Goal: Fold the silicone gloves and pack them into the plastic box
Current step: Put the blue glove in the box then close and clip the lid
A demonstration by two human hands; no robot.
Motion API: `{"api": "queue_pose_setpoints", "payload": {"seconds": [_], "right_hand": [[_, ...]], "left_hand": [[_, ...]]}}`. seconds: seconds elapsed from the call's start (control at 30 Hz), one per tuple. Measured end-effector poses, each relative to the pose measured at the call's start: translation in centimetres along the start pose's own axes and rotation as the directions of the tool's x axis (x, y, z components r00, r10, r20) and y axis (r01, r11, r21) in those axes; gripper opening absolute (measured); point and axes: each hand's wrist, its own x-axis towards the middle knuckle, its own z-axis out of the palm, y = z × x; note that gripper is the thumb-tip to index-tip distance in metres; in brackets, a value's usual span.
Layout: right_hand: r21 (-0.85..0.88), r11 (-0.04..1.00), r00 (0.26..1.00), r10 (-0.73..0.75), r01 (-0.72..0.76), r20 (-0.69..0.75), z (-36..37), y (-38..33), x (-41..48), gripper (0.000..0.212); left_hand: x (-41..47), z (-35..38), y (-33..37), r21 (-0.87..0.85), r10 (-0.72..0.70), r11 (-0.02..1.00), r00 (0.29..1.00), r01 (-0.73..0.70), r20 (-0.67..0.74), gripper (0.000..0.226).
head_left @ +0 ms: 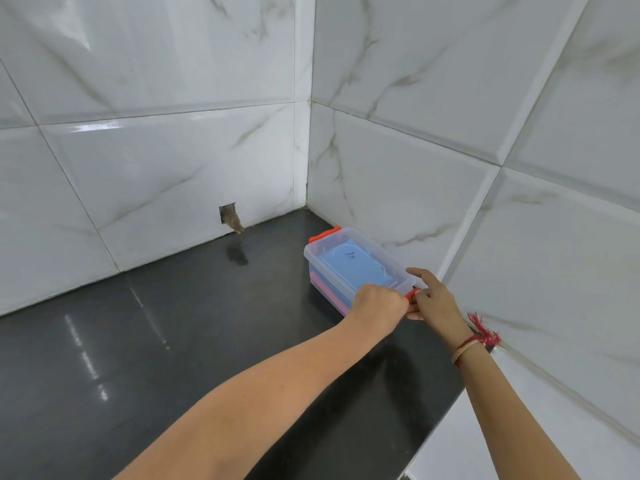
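Left grip curled, right grip pinching

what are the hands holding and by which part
The plastic box, at its near end: the left hand curls over that edge, and the right hand pinches the orange latch there.

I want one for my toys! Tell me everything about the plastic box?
The plastic box is clear, rectangular, lid on, with an orange far latch and near latch. Blue and pink gloves show inside. It lies flat on the dark counter by the wall. The left hand and right hand grip its near end.
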Motion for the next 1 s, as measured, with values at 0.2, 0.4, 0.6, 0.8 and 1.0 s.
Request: {"api": "queue_pose_setpoints", "payload": {"seconds": [0.2,0.4,0.6,0.8,1.0], "right_hand": [[-0.460,0.860,0.973,-0.166,0.222,0.159,-1.9,-0.1,0.5,0.046],[-0.636,0.738,0.974,-0.162,0.225,0.157,-2.9,-1.6,1.8,0.028],[-0.635,0.751,0.973,-0.047,0.183,0.225,-3.4,-3.4,3.7,0.018],[-0.763,0.626,0.980,-0.195,0.160,0.046,-1.0,-4.5,1.3,0.024],[-0.695,0.622,0.927,-0.322,0.360,0.192,4.1,-5.9,-0.1,0.053]], "left_hand": [[0.6,0.9,0.0,-0.024,0.027,0.999,0.997,-0.029,-0.069,0.025],[0.6,1.1,-0.4,-0.022,0.048,0.999,0.997,-0.049,-0.056,0.024],[0.2,1.6,-0.5,-0.099,-0.001,0.995,0.993,-0.011,-0.115,0.026],[-2.2,2.4,-3.6,-0.610,-0.437,0.787,0.786,0.098,-0.437,0.024],[-2.1,5.5,-8.8,-0.752,-0.624,0.425,0.765,0.504,0.159,0.068]]}}
